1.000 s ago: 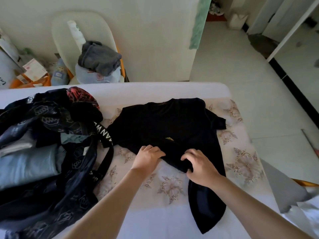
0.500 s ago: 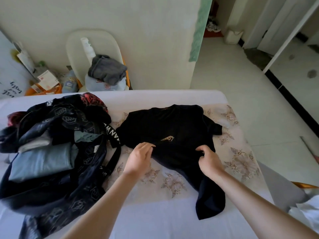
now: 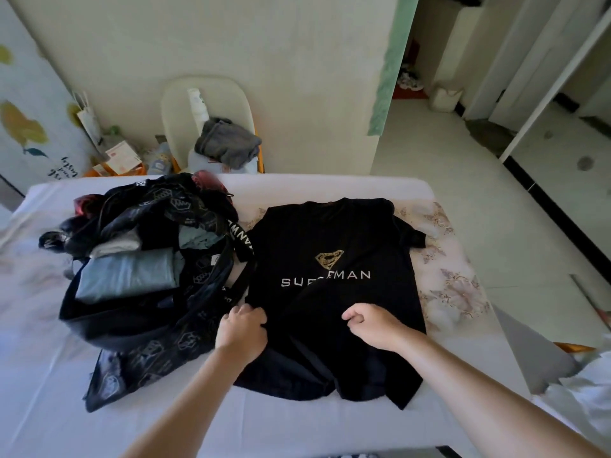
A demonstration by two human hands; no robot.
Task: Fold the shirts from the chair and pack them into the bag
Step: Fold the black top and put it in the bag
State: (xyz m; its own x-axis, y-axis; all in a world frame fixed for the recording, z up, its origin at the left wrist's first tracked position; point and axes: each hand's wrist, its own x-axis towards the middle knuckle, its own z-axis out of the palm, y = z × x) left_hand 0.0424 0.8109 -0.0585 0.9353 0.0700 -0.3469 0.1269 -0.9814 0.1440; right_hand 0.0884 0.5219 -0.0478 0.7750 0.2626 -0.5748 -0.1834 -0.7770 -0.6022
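Note:
A black shirt with a gold emblem and white lettering lies spread front-up on the bed, collar at the far end. My left hand pinches its cloth near the lower left side. My right hand pinches the cloth lower middle-right. To the left sits a dark patterned bag, open, with folded grey-blue shirts inside. Behind the bed, a white chair holds a grey shirt on a pale one.
The bed has a white sheet and a floral cover at the right. Paper bags and small items crowd the floor at back left. An open tiled floor lies to the right. A grey pillow corner is at right.
The shirt was bunched and folded up; now its lower part is pulled toward me and spread flat, showing the lettering. Both hands moved nearer, gripping the cloth.

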